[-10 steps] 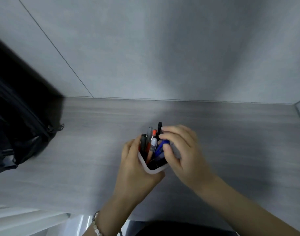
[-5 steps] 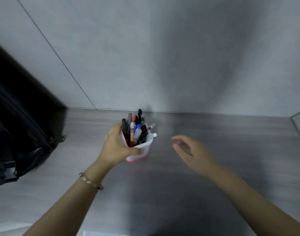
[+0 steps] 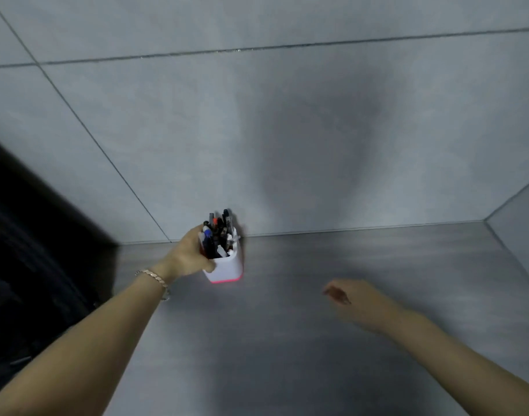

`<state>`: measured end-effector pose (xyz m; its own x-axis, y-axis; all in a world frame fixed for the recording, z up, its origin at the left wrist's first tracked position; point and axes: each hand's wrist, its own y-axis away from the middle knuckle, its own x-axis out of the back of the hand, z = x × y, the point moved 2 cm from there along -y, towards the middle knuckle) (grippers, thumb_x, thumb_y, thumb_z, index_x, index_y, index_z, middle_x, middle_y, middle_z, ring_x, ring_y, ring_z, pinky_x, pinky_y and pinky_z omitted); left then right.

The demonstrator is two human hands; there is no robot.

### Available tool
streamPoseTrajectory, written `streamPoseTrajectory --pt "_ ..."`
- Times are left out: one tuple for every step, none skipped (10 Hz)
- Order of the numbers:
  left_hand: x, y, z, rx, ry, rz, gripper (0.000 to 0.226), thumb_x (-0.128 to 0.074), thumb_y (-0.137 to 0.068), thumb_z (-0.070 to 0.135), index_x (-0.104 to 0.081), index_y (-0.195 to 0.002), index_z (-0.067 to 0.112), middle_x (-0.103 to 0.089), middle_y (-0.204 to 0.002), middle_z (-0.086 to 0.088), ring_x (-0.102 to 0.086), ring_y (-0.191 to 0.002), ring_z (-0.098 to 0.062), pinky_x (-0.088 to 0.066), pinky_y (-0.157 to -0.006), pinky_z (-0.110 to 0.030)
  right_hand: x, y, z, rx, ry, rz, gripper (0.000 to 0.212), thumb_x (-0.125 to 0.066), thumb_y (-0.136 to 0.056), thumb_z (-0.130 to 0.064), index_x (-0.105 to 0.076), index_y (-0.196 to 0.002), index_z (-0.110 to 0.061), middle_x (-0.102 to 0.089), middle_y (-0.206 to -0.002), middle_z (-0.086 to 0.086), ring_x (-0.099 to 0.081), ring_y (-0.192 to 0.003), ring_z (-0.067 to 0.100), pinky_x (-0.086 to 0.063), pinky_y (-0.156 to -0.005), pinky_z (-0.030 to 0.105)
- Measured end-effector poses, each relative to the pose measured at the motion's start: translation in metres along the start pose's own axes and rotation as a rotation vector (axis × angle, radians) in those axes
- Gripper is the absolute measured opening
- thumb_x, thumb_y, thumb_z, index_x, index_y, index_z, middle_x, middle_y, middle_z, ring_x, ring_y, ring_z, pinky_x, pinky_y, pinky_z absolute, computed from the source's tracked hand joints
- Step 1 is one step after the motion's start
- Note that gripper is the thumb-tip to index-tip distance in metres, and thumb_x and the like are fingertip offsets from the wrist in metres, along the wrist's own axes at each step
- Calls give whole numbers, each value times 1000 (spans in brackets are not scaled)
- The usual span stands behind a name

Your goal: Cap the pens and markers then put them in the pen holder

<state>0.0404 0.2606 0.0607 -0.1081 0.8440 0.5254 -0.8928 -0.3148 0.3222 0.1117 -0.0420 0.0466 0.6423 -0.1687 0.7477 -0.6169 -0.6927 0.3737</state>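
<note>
A white pen holder (image 3: 227, 270) with a pink base stands near the back of the grey desk, close to the wall. Several capped pens and markers (image 3: 218, 234) stick up out of it, black, blue, red and white. My left hand (image 3: 189, 255) grips the holder from its left side, arm stretched far forward. My right hand (image 3: 351, 298) hovers low over the desk to the right of the holder, apart from it, fingers relaxed and holding nothing.
A black bag (image 3: 32, 250) fills the left side of the desk. The grey desk surface (image 3: 317, 355) runs to a tiled wall (image 3: 287, 130) at the back and a side wall (image 3: 521, 223) at the far right.
My left hand has carried the holder away from me toward the back wall. My right hand has let go of the pens and drawn off to the right.
</note>
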Motion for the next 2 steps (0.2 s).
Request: streamPoseTrajectory --pt "2 -2 -5 -30 38 -3 53 -57 -45 -9 -49 -93 12 -56 -76 1 -57 -68 -8 -44 -52 -15 1 5 4 -45 50 -31 28 -48 -91 -24 -57 -117 -16 -63 -118 3 -56 -100 10 -35 -80 13" --pt "-10 11 -12 -39 48 163 58 -56 -55 -18 -44 -103 13 -54 -89 0 -53 -90 -19 -45 -60 -9 7 13 3 -47 67 -3 27 -48 -91 -26 -57 -115 -19 -63 -118 0 -57 -104 12 -38 -82 18"
